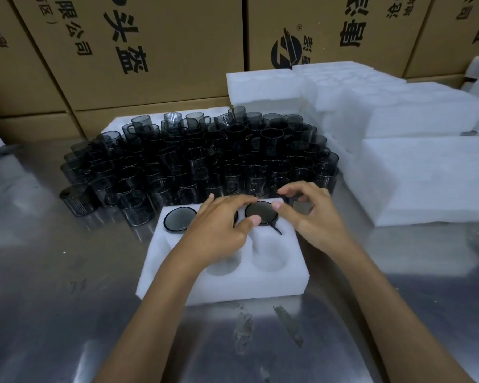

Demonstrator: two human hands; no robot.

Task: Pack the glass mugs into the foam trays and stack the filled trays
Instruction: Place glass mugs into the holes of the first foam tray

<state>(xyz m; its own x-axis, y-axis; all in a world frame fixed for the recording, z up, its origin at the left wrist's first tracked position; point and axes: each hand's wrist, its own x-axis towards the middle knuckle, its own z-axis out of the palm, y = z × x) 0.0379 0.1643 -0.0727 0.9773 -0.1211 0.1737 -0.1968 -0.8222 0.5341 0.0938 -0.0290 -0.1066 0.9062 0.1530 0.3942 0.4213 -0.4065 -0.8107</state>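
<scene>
A: Mugs (194, 161) crowd the table (39, 272) behind my foam tray (177, 286). One mug (179, 218) sits in its far left pocket.

B: And your hands?

A: My left hand (219, 225) lies flat-fingered over the middle mug. My right hand (310, 217), fingers loosely curled, touches the next mug (260, 212); grip unclear. Foam stacks (426, 175) stand rightmost.

Both hands (219, 225) (313, 217) over foam tray (233, 288) w/ seated mugs (260, 212) (loose mugs (199, 161) behind).

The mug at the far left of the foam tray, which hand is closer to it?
Left. The left hand lies just right of that mug in the foam tray; the right hand is farther right, past another mug.
</scene>
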